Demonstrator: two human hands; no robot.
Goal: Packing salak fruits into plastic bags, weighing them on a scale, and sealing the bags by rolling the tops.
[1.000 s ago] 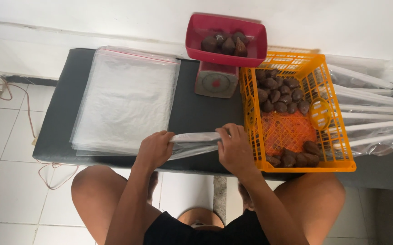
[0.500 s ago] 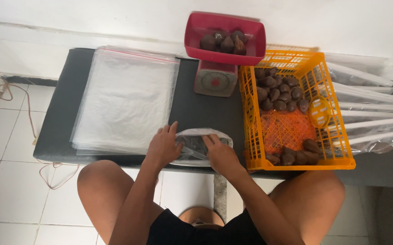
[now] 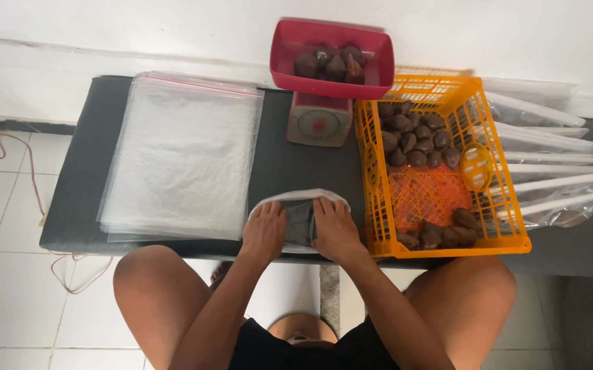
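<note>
Both hands, left hand (image 3: 263, 229) and right hand (image 3: 334, 227), pinch one clear bag (image 3: 299, 205) open beside one orange crate (image 3: 447, 243).

table (image 3: 91, 171): I see it dark grey, almost black
bag (image 3: 299, 223): clear, under my hands
stack of bags (image 3: 183, 157): clear, pink edge
bowl (image 3: 289, 62): red
scale (image 3: 318, 122): pinkish grey, red dial
crate (image 3: 447, 199): orange lattice
fruit (image 3: 409, 140): dark brown
floor (image 3: 2, 288): white tiles
</note>
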